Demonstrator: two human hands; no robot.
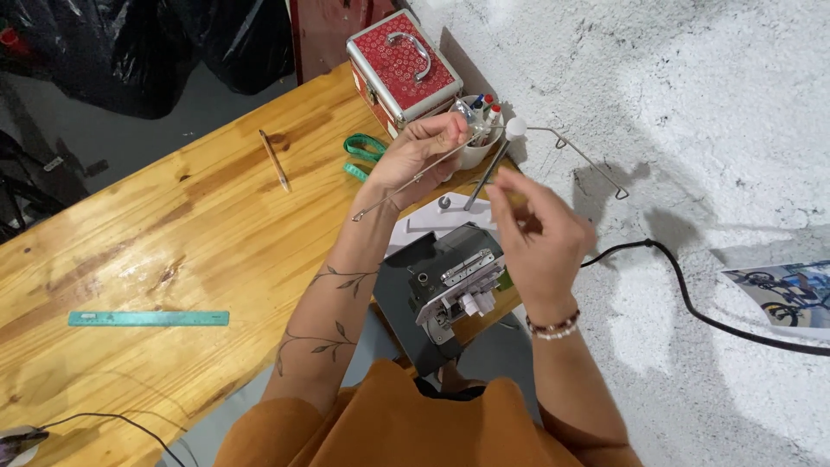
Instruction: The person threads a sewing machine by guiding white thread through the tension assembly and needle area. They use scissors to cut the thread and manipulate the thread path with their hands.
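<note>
A long pine bench (pixel 173 251) runs along a rough white-plastered wall (pixel 692 112), with black plastic sacks (pixel 130 43) piled in the dark corner beyond its far end. The person, in an orange top, looks down on a small grey sewing machine (pixel 450 281) that stands at the bench's edge against the wall.

The left hand (pixel 415 160) is raised above the machine, its fingers (pixel 450 130) clenched on a thin metal thread-guide rod (pixel 424 173). The rod slants from near the wrist up through the pinch, then continues past the hand as a bent wire arm (pixel 588 160) that casts a shadow on the wall. The right hand (pixel 540 238) hovers just beside it, over the machine's top, thumb and forefinger drawn together; whether they pinch a thread cannot be told, since nothing shows between them. A beaded bracelet (pixel 553 327) circles that wrist, and a leaf tattoo winds along the left forearm.

Behind the hands stand a white cup (pixel 480 147) holding small bottles and a red case (pixel 402 65) with metal trim and a handle. A green tape measure (pixel 363 151) lies near the case, a pencil (pixel 275 160) further along, and a teal ruler (pixel 149 318) well apart toward the near end. A black cable (pixel 692 303) trails across the wall side.
</note>
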